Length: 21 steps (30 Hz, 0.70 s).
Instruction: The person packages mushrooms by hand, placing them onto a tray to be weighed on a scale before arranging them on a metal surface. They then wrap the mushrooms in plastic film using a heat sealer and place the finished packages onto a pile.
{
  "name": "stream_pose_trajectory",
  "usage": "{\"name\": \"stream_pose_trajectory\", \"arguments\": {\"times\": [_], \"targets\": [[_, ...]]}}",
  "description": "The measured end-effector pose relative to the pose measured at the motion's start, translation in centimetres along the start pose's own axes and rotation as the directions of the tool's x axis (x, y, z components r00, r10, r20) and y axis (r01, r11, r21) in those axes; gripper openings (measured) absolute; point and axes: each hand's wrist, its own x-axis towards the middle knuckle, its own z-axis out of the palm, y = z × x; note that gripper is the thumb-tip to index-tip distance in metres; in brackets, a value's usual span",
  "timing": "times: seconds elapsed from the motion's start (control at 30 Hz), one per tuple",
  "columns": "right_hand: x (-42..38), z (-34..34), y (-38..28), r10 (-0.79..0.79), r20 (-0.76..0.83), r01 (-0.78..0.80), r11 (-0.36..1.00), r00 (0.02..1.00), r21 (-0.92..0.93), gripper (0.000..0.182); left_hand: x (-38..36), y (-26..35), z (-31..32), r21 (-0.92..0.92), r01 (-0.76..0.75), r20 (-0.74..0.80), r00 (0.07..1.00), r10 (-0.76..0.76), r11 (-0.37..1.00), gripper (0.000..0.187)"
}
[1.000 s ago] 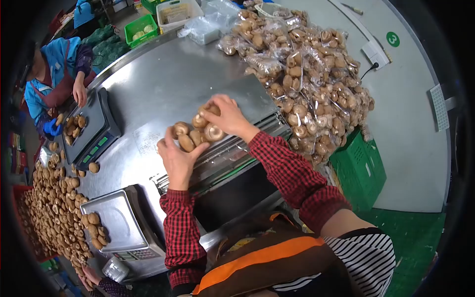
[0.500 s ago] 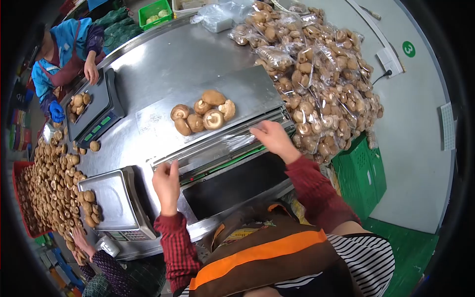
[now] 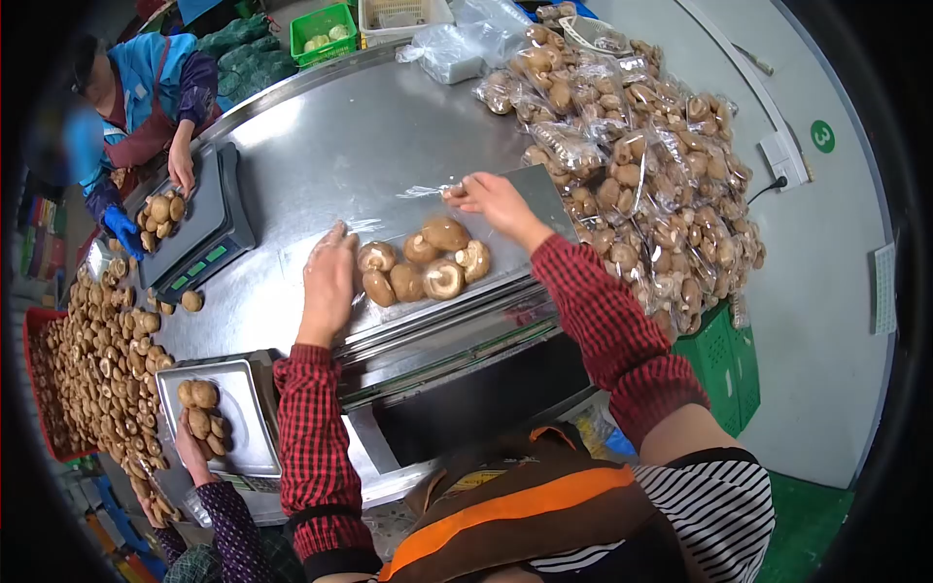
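Observation:
A small group of shiitake mushrooms [image 3: 444, 279] lies on the metal plate [image 3: 535, 199] in front of me, with clear plastic film [image 3: 428, 191] drawn over it. My left hand [image 3: 328, 282] is closed on the film's left side, just beside the mushrooms. Beyond them, on the right, my right hand [image 3: 494, 206] pinches the film's far edge. From the wrapping unit [image 3: 437, 345] nearer my body, with its metal bars and slot, the film reaches up over the plate. A dark flat pad [image 3: 476, 413] sits closest to me.
Bagged mushrooms [image 3: 641, 185] are heaped on the right. At the left, a co-worker's hands hold mushrooms on a digital scale [image 3: 209, 228]. Another person's hand [image 3: 190, 447] touches mushrooms on a nearer scale [image 3: 243, 418]. Loose mushrooms [image 3: 102, 360] cover the left edge.
Both my hands have moved away from the wrapping unit to the far side of the mushrooms, pulling film over them. The person at lower left has brought mushrooms onto the nearer scale.

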Motion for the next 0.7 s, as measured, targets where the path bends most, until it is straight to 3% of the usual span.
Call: {"name": "stream_pose_trajectory", "arguments": {"times": [0.03, 0.07, 0.1, 0.17, 0.2, 0.27, 0.3, 0.37, 0.4, 0.43, 0.5, 0.53, 0.57, 0.63, 0.67, 0.7], "targets": [[-1.0, 0.2, 0.6, 0.048, 0.032, -0.049, 0.999, 0.998, 0.018, 0.032, -0.9, -0.2, 0.6, 0.167, -0.163, 0.061, 0.986, 0.155, 0.972, 0.047], [-1.7, 0.3, 1.0, 0.096, 0.063, -0.099, 0.995, 0.993, 0.035, 0.033, -1.6, -0.8, 0.4, 0.067, -0.110, 0.169, 0.981, 0.097, 0.992, 0.062], [-2.0, 0.5, 0.9, 0.106, 0.063, -0.109, 0.994, 0.992, 0.033, 0.033, -2.4, 0.2, -0.2, 0.176, -0.167, 0.228, 0.966, 0.125, 0.970, 0.087], [-2.7, 0.8, 0.3, 0.115, 0.059, -0.113, 0.993, 0.992, -0.035, 0.041, -3.5, 1.7, -0.8, 0.146, -0.276, 0.180, 0.952, 0.248, 0.950, 0.106], [-2.2, 0.5, -0.2, 0.106, 0.060, -0.104, 0.994, 0.993, -0.034, 0.041, -3.8, 2.0, -0.9, 0.151, -0.280, 0.174, 0.952, 0.253, 0.948, 0.106], [-1.0, -0.8, -1.6, 0.287, 0.267, -0.149, 0.886, 0.920, -0.439, 0.053, -3.9, 2.6, -1.2, 0.017, -0.092, 0.216, 0.972, 0.086, 0.996, 0.117], [-1.0, -1.2, -2.6, 0.279, 0.263, -0.143, 0.887, 0.924, -0.438, 0.053, -4.1, 2.9, -1.2, 0.018, -0.101, 0.214, 0.972, 0.094, 0.995, 0.117], [-1.0, -2.1, -5.0, 0.530, 0.388, -0.071, 0.653, 0.754, -0.754, 0.064, -4.1, 3.4, -1.1, -0.196, 0.057, 0.269, 0.963, -0.002, 0.979, 0.113], [-2.4, -2.5, -4.6, 0.408, 0.398, -0.087, 0.780, 0.822, -0.620, 0.049, -4.3, 2.2, -0.6, -0.210, -0.129, 0.174, 0.971, 0.166, 0.969, 0.107], [-2.8, -3.1, -3.7, 0.399, 0.395, -0.077, 0.777, 0.827, -0.625, 0.049, -4.5, 1.1, -0.6, -0.210, -0.139, 0.163, 0.971, 0.175, 0.968, 0.107], [-3.4, -4.1, -1.8, 0.197, 0.458, 0.134, 0.793, 0.867, -0.594, 0.051, -5.0, -0.9, -0.9, -0.381, 0.141, 0.248, 0.968, -0.046, 0.914, 0.095], [-4.3, -4.4, -1.7, 0.161, 0.437, 0.147, 0.795, 0.885, -0.589, 0.045, -5.0, -0.6, -1.7, -0.439, 0.277, 0.292, 0.944, -0.156, 0.855, 0.065], [-5.1, -3.9, -0.8, 0.162, 0.437, 0.145, 0.795, 0.885, -0.589, 0.045, -5.2, -0.3, -2.4, -0.416, 0.473, 0.413, 0.859, -0.302, 0.776, 0.032], [-6.3, -2.9, 1.4, 0.066, 0.149, -0.032, 0.976, 0.987, -0.217, 0.045, -5.9, -1.8, -0.7, -0.415, 0.393, 0.302, 0.910, -0.283, 0.820, 0.027], [-6.6, -2.2, 2.1, 0.143, 0.150, -0.141, 0.990, 0.978, -0.029, 0.032, -6.2, -2.0, -0.1, -0.440, 0.367, 0.230, 0.928, -0.292, 0.820, 0.028], [-7.3, -1.3, 1.9, 0.149, 0.145, -0.147, 0.989, 0.978, -0.022, 0.032, -6.2, -0.8, 0.3, -0.460, 0.339, 0.161, 0.941, -0.298, 0.821, 0.031]]}}
